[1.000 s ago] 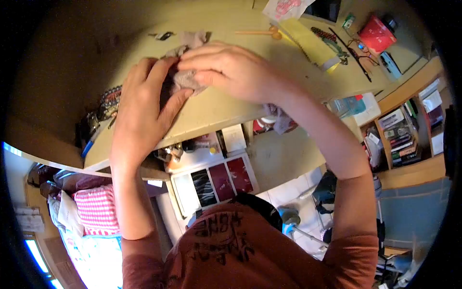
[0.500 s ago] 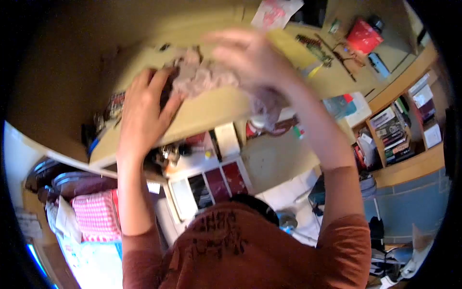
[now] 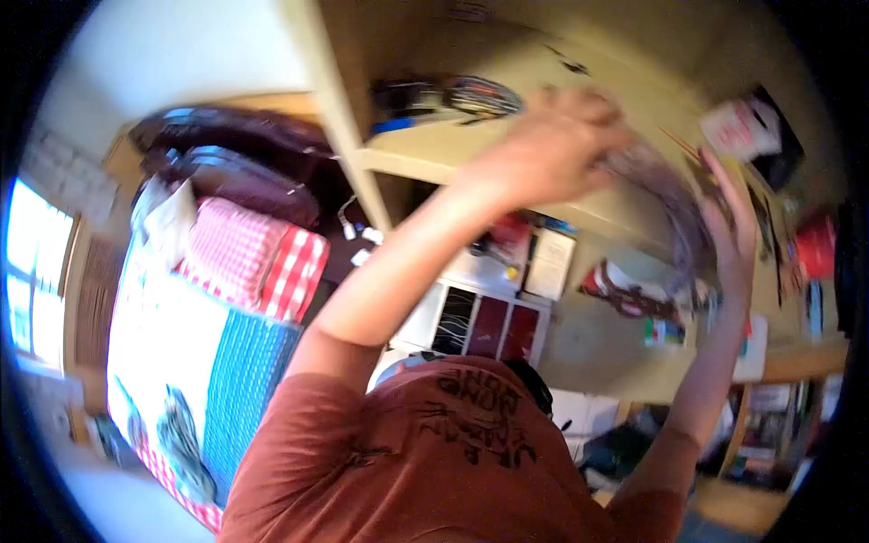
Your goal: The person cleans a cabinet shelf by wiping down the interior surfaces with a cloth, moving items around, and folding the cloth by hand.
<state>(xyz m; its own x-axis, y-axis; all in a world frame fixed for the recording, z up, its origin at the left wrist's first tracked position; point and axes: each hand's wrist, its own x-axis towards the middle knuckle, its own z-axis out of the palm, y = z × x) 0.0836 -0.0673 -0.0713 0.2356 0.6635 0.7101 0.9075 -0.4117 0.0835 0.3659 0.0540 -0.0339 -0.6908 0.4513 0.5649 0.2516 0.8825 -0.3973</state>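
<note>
A length of greyish-mauve crumpled fabric runs from the shelf down over its front edge, blurred by motion. My left hand is closed on its upper left end, with the fingers curled and the back of the hand facing me. On the other side of the fabric, my right hand is open, its fingers stretched upward and the palm side turned toward the cloth. The cloth's lower end hangs close to my right wrist. Both hands are at the front of the cream shelf.
A coiled bundle and dark items lie left on the shelf. A white bag with pink print and a red box stand at right. Below are a lower shelf with a cream box; a bed with a checked pillow is at left.
My view has swung left, showing more of the bed and window. My left hand has closed on the fabric, now stretched out instead of bunched; my right hand has come down beside it.
</note>
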